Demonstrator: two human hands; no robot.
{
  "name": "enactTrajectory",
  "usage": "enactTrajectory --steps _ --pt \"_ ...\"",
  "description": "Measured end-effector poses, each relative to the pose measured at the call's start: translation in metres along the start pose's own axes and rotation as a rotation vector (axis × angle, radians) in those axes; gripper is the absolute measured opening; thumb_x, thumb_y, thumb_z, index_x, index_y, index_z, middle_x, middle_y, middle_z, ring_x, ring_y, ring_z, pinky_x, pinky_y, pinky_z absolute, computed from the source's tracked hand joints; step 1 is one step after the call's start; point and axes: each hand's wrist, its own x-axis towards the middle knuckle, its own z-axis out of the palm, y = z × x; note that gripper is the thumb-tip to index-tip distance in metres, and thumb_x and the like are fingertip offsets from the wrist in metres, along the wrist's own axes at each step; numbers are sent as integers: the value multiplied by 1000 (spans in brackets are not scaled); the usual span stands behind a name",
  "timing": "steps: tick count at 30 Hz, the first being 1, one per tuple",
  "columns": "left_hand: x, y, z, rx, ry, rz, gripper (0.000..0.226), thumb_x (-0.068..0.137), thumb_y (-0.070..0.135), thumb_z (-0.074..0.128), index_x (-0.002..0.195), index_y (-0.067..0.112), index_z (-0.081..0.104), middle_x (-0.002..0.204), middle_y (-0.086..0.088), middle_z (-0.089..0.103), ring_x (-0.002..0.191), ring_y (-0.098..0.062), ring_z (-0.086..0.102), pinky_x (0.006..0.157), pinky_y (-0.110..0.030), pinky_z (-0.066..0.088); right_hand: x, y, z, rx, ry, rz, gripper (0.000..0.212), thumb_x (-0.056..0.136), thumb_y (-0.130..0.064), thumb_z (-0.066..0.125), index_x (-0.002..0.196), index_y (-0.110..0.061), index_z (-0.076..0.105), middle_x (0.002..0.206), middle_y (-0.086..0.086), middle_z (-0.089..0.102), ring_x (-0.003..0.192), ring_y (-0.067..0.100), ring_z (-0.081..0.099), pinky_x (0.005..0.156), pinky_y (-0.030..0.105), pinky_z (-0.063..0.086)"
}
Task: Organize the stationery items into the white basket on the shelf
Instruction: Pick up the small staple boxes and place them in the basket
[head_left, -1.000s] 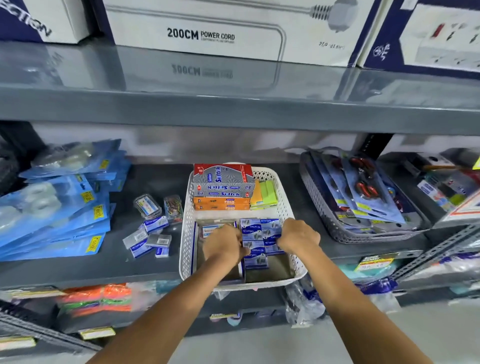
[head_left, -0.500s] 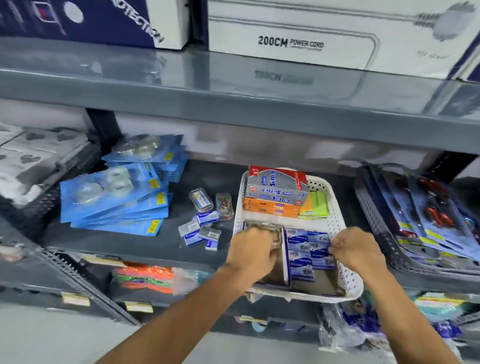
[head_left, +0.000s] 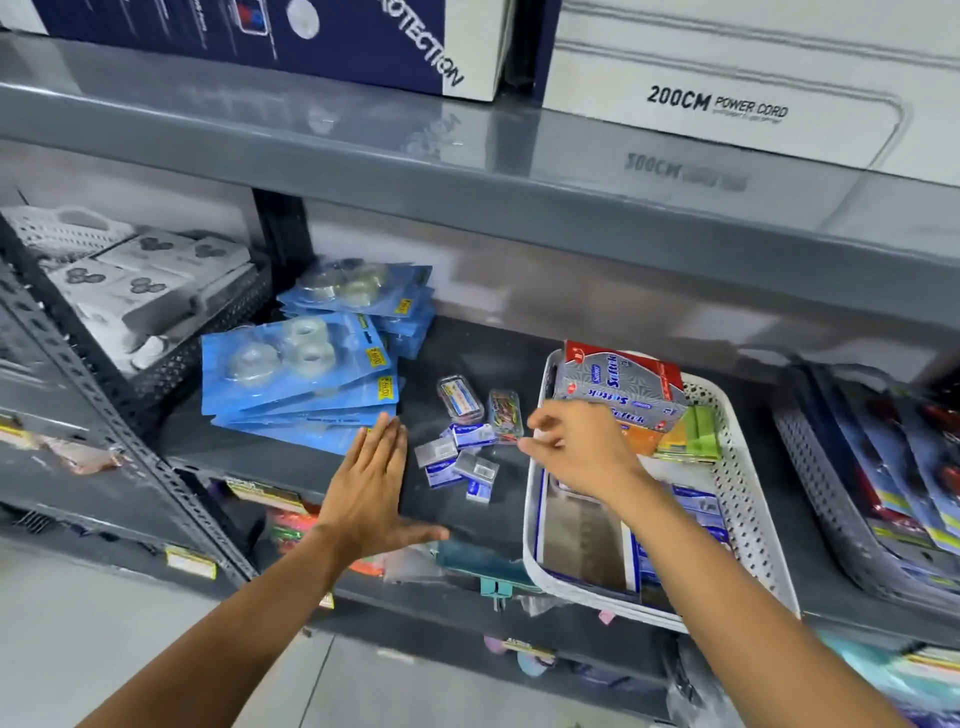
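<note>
The white perforated basket (head_left: 748, 499) stands on the dark shelf (head_left: 467, 343), holding a red-and-grey box stack (head_left: 618, 389), green and orange pads (head_left: 693, 434) and small blue boxes (head_left: 693, 512). Several small blue-and-white staple boxes (head_left: 460, 457) and two clear plastic cases (head_left: 483, 405) lie loose on the shelf left of the basket. My left hand (head_left: 371, 478) is flat with fingers spread, just left of the loose boxes, holding nothing. My right hand (head_left: 582, 449) hovers over the basket's left rim with fingers loosely curled and empty, close to the loose boxes.
A fanned pile of blue tape blister packs (head_left: 306, 374) lies at the left of the shelf. A grey basket (head_left: 831, 509) of carded items stands at the right. Boxes (head_left: 727, 83) sit on the shelf above, and a black basket (head_left: 208, 332) with white packs sits far left.
Both hands have left the inside of the basket and moved left toward the loose boxes. The left hand opened flat on the shelf. The view has shifted left.
</note>
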Motion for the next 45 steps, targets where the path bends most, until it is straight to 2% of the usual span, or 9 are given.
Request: enactTrajectory --steps 5,8,17,23,26,30,34,41,45 --pt "17 -5 7 49 -31 67 149 46 103 3 146 -7 -4 157 -22 -8 143 -32 -21 119 -47 -9 35 -25 47 -170 -189 -37 33 81 -27 69 109 -9 63 104 15 68 96 32 65 82 37 54" --pt "19 -6 11 39 -19 113 146 50 102 7 146 -8 0 157 -23 -5 145 -32 -17 119 -47 -6 45 -33 69 -305 -236 -12 35 81 -28 64 109 -8 60 105 19 66 95 35 65 70 31 49" --pt "19 -8 15 -28 32 139 143 54 102 12 147 -6 7 158 -22 5 147 -28 -9 117 -39 -16 54 -43 74 -450 -321 -6 49 68 -38 80 106 -14 58 106 6 64 93 30 64 66 30 46" --pt "21 -9 17 -26 35 134 143 53 102 14 147 -6 12 158 -21 9 148 -28 -4 118 -40 -11 58 -39 64 -295 -313 184 35 84 -17 63 116 -7 60 115 17 64 99 33 64 78 31 52" --pt "21 -9 19 -33 33 132 144 52 103 16 147 -6 14 158 -20 11 148 -27 -2 120 -41 -6 57 -37 64 -119 -332 282 26 84 -6 54 106 -1 65 106 20 68 92 33 69 83 39 57" --pt "21 -8 20 -19 39 129 144 52 103 16 147 -5 13 158 -20 10 148 -26 -4 120 -40 -8 50 -41 69 -160 -373 334 12 83 -5 55 91 -1 62 99 17 63 85 28 65 63 25 51" --pt "20 -8 20 1 41 128 143 53 103 13 148 -5 12 158 -19 9 148 -26 -5 120 -41 -8 47 -45 78 -304 -303 308 37 85 -9 61 120 2 56 122 19 58 105 31 59 77 30 45" --pt "18 -8 19 13 65 130 142 53 102 11 148 -5 13 158 -18 11 148 -26 -2 119 -41 -9 50 -40 81 -368 -305 303 42 87 -1 58 129 4 50 130 20 55 117 33 56 92 33 46" --pt "18 -7 17 12 49 132 143 52 102 11 148 -4 12 158 -18 11 148 -27 -2 120 -41 -8 52 -36 81 -390 -346 301 46 85 -2 63 129 3 50 132 19 54 117 30 56 90 30 47"
